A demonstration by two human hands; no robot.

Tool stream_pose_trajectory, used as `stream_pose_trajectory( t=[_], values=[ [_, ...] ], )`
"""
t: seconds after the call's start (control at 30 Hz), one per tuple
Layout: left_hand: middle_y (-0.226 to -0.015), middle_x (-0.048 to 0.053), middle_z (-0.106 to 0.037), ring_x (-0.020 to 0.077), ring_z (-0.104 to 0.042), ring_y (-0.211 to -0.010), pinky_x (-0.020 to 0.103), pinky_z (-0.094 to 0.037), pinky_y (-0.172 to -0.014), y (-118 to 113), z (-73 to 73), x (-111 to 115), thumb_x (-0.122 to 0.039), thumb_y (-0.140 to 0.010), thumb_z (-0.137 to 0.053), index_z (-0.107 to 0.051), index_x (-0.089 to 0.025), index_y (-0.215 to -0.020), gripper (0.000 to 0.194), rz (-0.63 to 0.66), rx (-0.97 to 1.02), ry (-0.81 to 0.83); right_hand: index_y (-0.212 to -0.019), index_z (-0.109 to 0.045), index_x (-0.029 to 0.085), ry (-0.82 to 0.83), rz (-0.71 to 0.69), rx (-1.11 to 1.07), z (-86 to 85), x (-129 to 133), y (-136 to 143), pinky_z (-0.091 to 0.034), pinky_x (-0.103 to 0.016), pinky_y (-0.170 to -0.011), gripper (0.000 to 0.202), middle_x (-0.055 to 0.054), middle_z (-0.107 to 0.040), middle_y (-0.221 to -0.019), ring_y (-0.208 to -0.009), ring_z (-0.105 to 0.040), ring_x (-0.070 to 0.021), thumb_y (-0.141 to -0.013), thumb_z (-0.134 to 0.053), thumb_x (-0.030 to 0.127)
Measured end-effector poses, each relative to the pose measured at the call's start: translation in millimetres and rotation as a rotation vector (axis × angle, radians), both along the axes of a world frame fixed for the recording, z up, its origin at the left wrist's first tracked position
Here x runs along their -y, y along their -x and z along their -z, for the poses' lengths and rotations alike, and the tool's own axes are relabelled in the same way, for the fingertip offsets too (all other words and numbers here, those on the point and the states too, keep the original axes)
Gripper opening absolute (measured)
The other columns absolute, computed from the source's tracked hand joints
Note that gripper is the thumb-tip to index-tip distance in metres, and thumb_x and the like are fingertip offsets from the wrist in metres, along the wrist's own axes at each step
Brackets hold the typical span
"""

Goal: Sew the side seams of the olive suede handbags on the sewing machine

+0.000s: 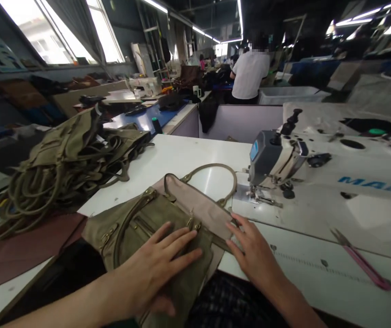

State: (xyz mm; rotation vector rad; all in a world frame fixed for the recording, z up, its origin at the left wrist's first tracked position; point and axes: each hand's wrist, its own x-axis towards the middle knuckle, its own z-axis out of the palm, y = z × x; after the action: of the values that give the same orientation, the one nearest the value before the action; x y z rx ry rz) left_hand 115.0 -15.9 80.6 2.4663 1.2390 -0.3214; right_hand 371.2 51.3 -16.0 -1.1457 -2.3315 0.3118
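Observation:
An olive-green handbag [137, 216] with a pale pinkish lining [198, 200] lies on the white sewing table in front of me. One rolled handle [234, 175] loops out towards the sewing machine; the other arches over the front zip pocket. Flat on the bag's front rests my left hand [157, 264], its fingers spread and its thumb lower down. At the right end of the bag's opening, my right hand [253, 250] has fingers and thumb about the rim. Part of the rim is hidden beneath that hand.
A sewing machine [277, 155] stands at the right, with pink-handled thread snips [366, 266] lying before it. More olive bags [68, 150] are heaped at the left beside a dark red sheet [27, 250]. A person in white [251, 75] is farther back near a plastic bin [291, 94].

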Motion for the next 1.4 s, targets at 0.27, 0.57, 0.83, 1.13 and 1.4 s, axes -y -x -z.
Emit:
stream_pose_trajectory(
  t=[0.27, 0.57, 0.83, 1.13, 1.4],
  values=[
    [-0.115, 0.015, -0.055, 0.0312, -0.053, -0.107, 0.046, -0.047, -0.093, -24, 23.7, -78, -0.029, -0.077, -0.065, -0.053, -0.014, -0.120, 0.048, -0.022, 0.041, -0.138, -0.112, -0.068, 0.011, 0.008, -0.059, -0.041, -0.5, -36, 5, -0.051, -0.044, -0.099, 0.038, -0.016, -0.060, -0.124, -0.113, -0.058, -0.0252, -0.087, -0.040, 0.004],
    [-0.152, 0.017, -0.032, 0.0304, -0.046, -0.130, 0.038, -0.045, -0.099, 18, 5.5, -73, -0.002, -0.067, -0.058, -0.025, -0.022, -0.149, 0.090, 0.202, -0.107, -0.116, -0.110, -0.068, 0.014, 0.008, -0.019, -0.036, -1.1, -33, 4, -0.053, -0.046, -0.092, 0.043, -0.011, -0.068, -0.113, -0.105, -0.060, -0.0245, -0.082, -0.041, -0.003],
    [-0.147, 0.011, -0.042, 0.0278, -0.033, -0.138, 0.052, -0.012, -0.116, -21, -9.9, -170, -0.001, -0.083, -0.049, -0.051, -0.017, -0.126, 0.047, 0.449, -0.050, -0.501, -0.109, -0.069, 0.015, 0.003, 0.024, -0.026, 1.4, -40, 11, -0.054, -0.045, -0.082, 0.048, -0.011, -0.069, -0.113, -0.099, -0.063, -0.0248, -0.079, -0.038, -0.006],
    [-0.087, 0.008, -0.057, 0.0243, -0.053, -0.084, 0.038, -0.041, -0.075, -38, 56.9, -95, -0.051, -0.094, -0.044, -0.059, -0.013, -0.084, 0.042, 0.084, 0.106, -0.335, -0.109, -0.068, 0.016, -0.039, 0.071, -0.167, 8.4, -46, 8, -0.054, -0.041, -0.091, 0.039, -0.010, -0.066, -0.113, -0.104, -0.062, -0.0211, -0.087, -0.040, 0.000],
    [-0.079, 0.004, -0.055, 0.0184, -0.052, -0.068, 0.030, -0.039, -0.063, -9, 54.0, -173, -0.047, -0.098, -0.035, -0.055, -0.017, -0.085, 0.039, -0.001, 0.189, -0.396, -0.143, -0.037, 0.013, -0.064, -0.023, -0.248, -9.2, 16, 10, -0.039, -0.054, -0.110, 0.065, -0.016, -0.043, -0.143, -0.139, -0.031, -0.0281, -0.080, -0.036, -0.002]
  ],
)
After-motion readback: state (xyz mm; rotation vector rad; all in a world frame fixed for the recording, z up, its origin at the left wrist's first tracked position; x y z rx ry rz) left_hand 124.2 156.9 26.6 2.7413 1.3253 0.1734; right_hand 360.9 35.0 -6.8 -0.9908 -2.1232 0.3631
